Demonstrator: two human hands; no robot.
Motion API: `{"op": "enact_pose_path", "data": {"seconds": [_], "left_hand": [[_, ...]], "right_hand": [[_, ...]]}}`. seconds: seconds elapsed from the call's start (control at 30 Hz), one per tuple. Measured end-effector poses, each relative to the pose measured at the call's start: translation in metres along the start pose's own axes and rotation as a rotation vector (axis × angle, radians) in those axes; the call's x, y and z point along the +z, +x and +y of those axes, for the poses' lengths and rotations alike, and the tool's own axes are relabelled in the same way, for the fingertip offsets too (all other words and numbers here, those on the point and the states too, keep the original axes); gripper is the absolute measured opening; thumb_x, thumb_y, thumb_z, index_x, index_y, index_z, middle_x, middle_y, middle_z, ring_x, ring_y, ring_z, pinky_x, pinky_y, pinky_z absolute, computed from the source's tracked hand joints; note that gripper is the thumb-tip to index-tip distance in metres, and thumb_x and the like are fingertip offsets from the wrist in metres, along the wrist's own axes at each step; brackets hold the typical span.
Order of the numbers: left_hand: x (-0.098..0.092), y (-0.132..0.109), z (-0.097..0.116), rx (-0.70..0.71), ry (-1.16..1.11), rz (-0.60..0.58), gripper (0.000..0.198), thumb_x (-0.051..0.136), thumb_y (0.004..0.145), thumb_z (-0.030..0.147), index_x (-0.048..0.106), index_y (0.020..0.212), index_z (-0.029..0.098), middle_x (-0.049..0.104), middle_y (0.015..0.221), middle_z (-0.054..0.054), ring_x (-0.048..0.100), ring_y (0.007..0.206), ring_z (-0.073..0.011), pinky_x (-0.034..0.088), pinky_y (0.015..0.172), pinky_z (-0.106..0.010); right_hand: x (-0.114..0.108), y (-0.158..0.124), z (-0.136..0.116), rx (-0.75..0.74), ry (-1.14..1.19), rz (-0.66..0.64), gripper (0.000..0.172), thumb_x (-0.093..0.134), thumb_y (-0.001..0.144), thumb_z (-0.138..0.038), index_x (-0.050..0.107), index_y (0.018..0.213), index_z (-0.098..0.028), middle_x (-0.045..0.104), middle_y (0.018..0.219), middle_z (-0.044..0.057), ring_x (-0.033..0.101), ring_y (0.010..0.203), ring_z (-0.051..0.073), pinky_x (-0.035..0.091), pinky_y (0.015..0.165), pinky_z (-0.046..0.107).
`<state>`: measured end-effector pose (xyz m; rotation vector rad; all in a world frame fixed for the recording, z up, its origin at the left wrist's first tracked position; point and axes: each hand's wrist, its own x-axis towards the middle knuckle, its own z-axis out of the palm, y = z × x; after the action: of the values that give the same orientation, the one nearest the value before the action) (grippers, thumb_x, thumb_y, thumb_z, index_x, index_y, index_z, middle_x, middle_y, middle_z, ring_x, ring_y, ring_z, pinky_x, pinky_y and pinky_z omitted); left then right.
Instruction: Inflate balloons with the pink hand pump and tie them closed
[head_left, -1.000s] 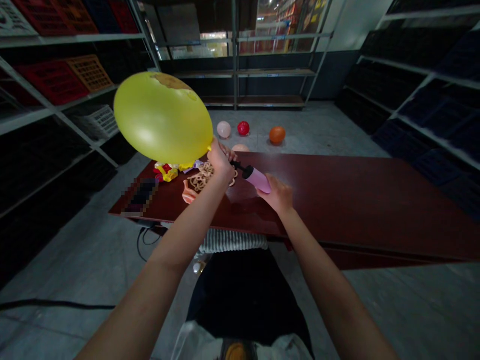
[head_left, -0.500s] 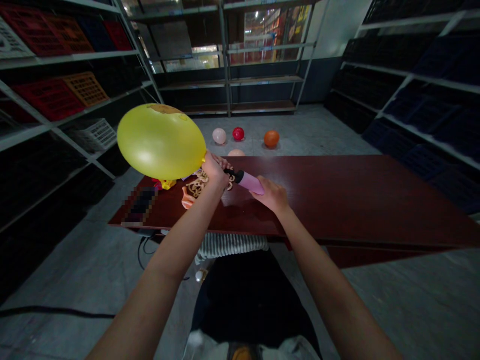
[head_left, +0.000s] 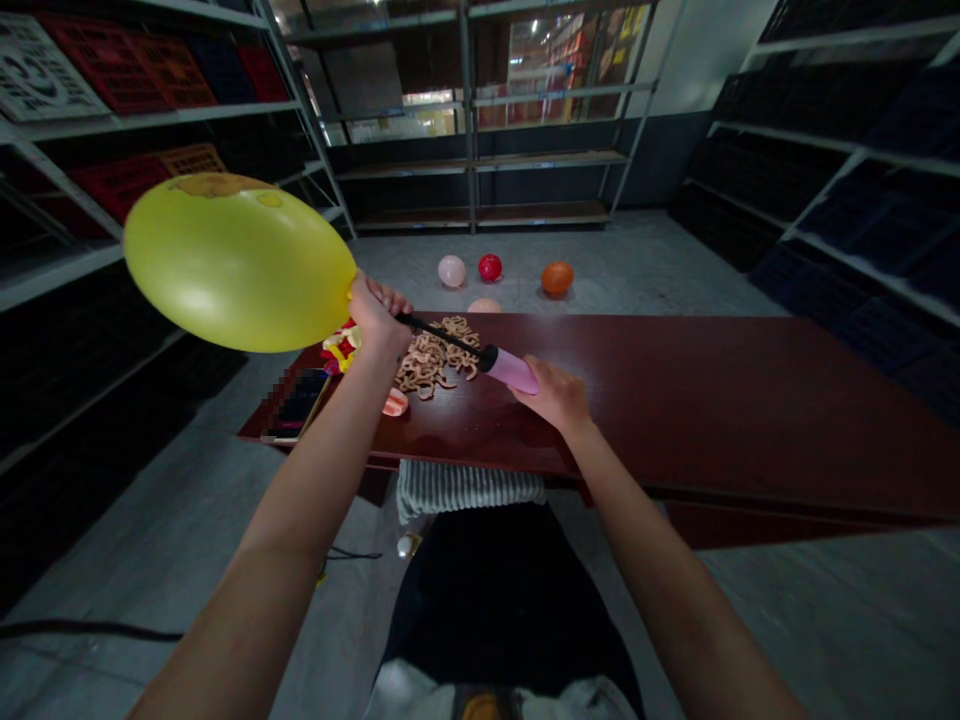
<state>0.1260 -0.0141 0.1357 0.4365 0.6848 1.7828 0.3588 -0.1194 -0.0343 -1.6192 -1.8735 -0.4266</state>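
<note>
A large, inflated yellow balloon with a brownish patch on top stands out to the left of my left hand. That hand is closed around the balloon's neck and the black end of a balloon pump, so the joint between them is hidden. My right hand grips the pink cylinder of the balloon pump. A thin black rod shows between the hands. Below the rod, a pile of tan curled pieces lies on the dark red table. An orange-and-white item sits partly behind my left forearm.
Red and yellow pieces and a pixelated dark flat object lie at the table's left end. Beyond the table, white, red and orange balloons rest on the floor. Shelves with crates flank both sides.
My left hand has moved left with the yellow balloon, away from my right hand. The pump's black rod now shows drawn out between them, and more tan pieces are visible.
</note>
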Motion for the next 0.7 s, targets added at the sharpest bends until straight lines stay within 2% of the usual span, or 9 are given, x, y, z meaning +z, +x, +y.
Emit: {"op": "enact_pose_path", "data": {"seconds": [0.17,0.37,0.57,0.7], "left_hand": [[0.017,-0.009,-0.009,0.029,-0.013,-0.065,0.052,0.051,0.099,0.039,0.024,0.058,0.022,0.021,0.044,0.006,0.020,0.035,-0.0084,0.022,0.039,-0.026],[0.034,-0.030,-0.052,-0.008,0.027,-0.158,0.051,0.045,0.103,0.035,0.024,0.058,0.022,0.019,0.043,0.006,0.019,0.034,-0.0087,0.019,0.039,-0.028],[0.032,-0.059,-0.105,-0.084,0.047,-0.141,0.052,0.051,0.099,0.037,0.024,0.058,0.022,0.020,0.043,0.008,0.021,0.032,-0.0074,0.019,0.038,-0.026],[0.028,-0.060,-0.117,-0.089,0.032,-0.132,0.052,0.052,0.099,0.036,0.025,0.057,0.021,0.022,0.042,0.008,0.022,0.032,-0.0072,0.020,0.037,-0.025]], "right_hand": [[0.001,-0.002,0.005,0.054,0.034,0.003,0.046,0.064,0.087,-0.045,0.063,0.122,-0.016,0.075,0.102,0.012,0.071,0.084,0.025,0.049,0.070,0.033],[0.004,-0.002,0.010,0.095,0.069,0.022,0.048,0.065,0.085,-0.043,0.060,0.125,-0.016,0.075,0.104,0.012,0.071,0.085,0.025,0.050,0.071,0.034],[0.005,-0.001,0.010,0.137,0.019,-0.021,0.050,0.061,0.089,-0.046,0.057,0.128,-0.016,0.074,0.104,0.013,0.070,0.086,0.026,0.047,0.070,0.033],[0.005,-0.001,0.010,0.150,-0.005,-0.041,0.048,0.060,0.089,-0.047,0.058,0.127,-0.017,0.073,0.105,0.012,0.069,0.085,0.025,0.045,0.069,0.032]]}}
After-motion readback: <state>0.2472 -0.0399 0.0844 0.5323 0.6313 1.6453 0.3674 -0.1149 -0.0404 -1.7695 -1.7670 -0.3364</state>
